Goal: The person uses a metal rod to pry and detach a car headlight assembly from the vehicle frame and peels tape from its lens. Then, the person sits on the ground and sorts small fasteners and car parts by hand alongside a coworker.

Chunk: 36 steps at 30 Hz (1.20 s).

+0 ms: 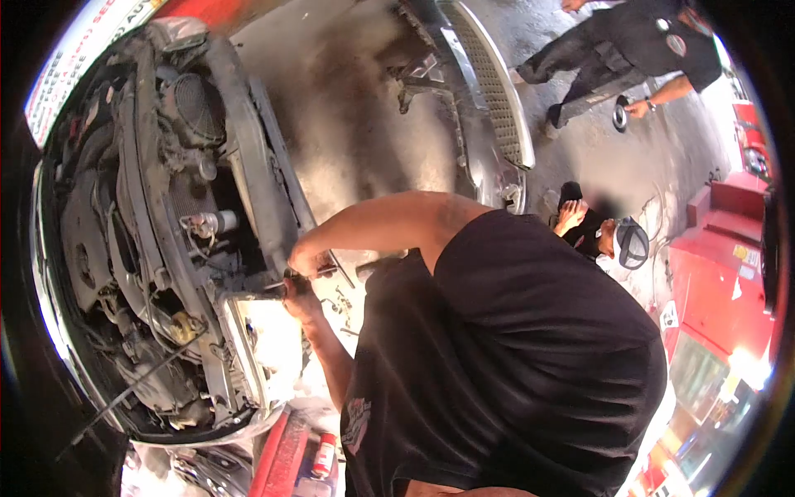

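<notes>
My right hand is closed at the front edge of a car's engine bay, its fingers curled downward. Right below it, my left hand is also closed, and the two hands nearly touch. A thin, dark, rod-like piece shows beside the fingers; its kind and which hand grips it are hidden. Both hands are beside the exposed front frame of the car, close to a brightly lit headlight. A small silver cylindrical part sits deeper in the front opening.
A removed bumper with grille lies on the floor. One person stands beyond it with a round object in one hand; another in a cap is low down nearby. A prop rod crosses the engine bay. Red tool cabinets stand at right.
</notes>
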{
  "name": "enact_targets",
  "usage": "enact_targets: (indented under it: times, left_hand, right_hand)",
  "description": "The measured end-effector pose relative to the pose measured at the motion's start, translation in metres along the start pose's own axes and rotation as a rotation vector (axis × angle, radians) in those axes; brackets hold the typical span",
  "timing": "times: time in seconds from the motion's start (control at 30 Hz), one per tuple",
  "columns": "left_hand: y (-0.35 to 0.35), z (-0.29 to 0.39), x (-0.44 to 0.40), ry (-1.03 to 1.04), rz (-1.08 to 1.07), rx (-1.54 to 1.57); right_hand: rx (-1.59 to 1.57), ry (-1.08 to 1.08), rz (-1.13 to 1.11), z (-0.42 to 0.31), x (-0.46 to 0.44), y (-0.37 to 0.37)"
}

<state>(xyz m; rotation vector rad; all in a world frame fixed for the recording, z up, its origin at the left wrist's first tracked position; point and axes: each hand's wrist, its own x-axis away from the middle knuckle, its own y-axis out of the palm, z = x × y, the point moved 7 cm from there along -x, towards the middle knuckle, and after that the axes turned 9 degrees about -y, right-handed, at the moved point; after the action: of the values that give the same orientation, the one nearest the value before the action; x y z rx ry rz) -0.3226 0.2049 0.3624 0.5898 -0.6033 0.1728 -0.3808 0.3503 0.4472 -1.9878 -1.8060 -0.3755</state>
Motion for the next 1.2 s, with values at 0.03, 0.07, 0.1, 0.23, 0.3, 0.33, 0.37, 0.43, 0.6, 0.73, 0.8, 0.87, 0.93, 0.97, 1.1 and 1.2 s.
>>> enact_targets:
  times: [0.03, 0.07, 0.1, 0.23, 0.3, 0.33, 0.37, 0.43, 0.6, 0.73, 0.8, 0.87, 0.93, 0.97, 1.1, 1.2]
  left_hand:
    - [-0.006, -0.006, -0.006, -0.011, 0.000, -0.044]
    - [-0.017, -0.012, -0.015, -0.015, 0.018, -0.083]
    - [-0.005, -0.009, -0.002, -0.015, 0.113, -0.239]
    - [-0.012, 0.006, 0.024, 0.151, 0.548, -0.070]
    - [0.014, 0.022, 0.035, 0.142, 0.541, -0.058]
    - [0.015, 0.024, 0.038, 0.133, 0.580, -0.093]
    - [0.019, 0.030, 0.042, 0.127, 0.552, -0.136]
    - [0.029, 0.035, 0.045, 0.135, 0.461, -0.134]
    - [0.045, 0.048, 0.057, 0.190, 0.465, -0.543]
    - [0.041, 0.048, 0.050, 0.258, 0.481, -0.770]
    - [0.025, 0.037, 0.044, 0.156, 0.533, -0.618]
    - [0.029, 0.035, 0.049, 0.076, 0.603, -0.367]
    - [0.036, 0.044, 0.050, 0.124, 0.545, -0.568]
    - [0.039, 0.045, 0.049, 0.082, 0.553, -0.567]
    - [0.066, 0.057, 0.048, 0.253, 0.493, -1.074]
    - [0.079, 0.059, 0.049, 0.280, 0.509, -1.045]
  right_hand:
    - [0.130, -0.157, 0.064, -0.010, 0.006, -0.003]
    - [0.160, -0.473, -0.031, -0.008, -0.001, -0.003]
    - [0.039, -0.131, 0.125, 0.058, -0.079, 0.014]
    - [0.545, -0.233, 0.289, 0.013, -0.054, -0.002]
    - [0.428, -0.035, 0.123, -0.028, -0.003, -0.010]
    - [0.327, 0.060, 0.057, -0.023, 0.002, -0.005]
    - [0.189, 0.073, 0.076, -0.013, -0.003, 0.001]
    - [-0.119, 0.053, 0.008, -0.001, -0.012, 0.006]
    - [-0.355, -0.034, 0.011, 0.009, -0.011, 0.002]
    - [-0.086, -0.086, 0.106, 0.007, -0.013, -0.009]
    - [0.089, -0.114, 0.149, 0.006, -0.015, -0.010]
    - [0.119, -0.141, 0.184, 0.008, -0.013, -0.009]
    - [-0.222, -0.076, 0.027, 0.016, -0.010, -0.001]
    - [-0.242, -0.144, 0.006, 0.016, -0.020, 0.002]
    - [-0.409, -0.025, -0.200, 0.027, -0.025, -0.001]
    - [-0.387, -0.083, -0.028, 0.025, -0.017, -0.016]
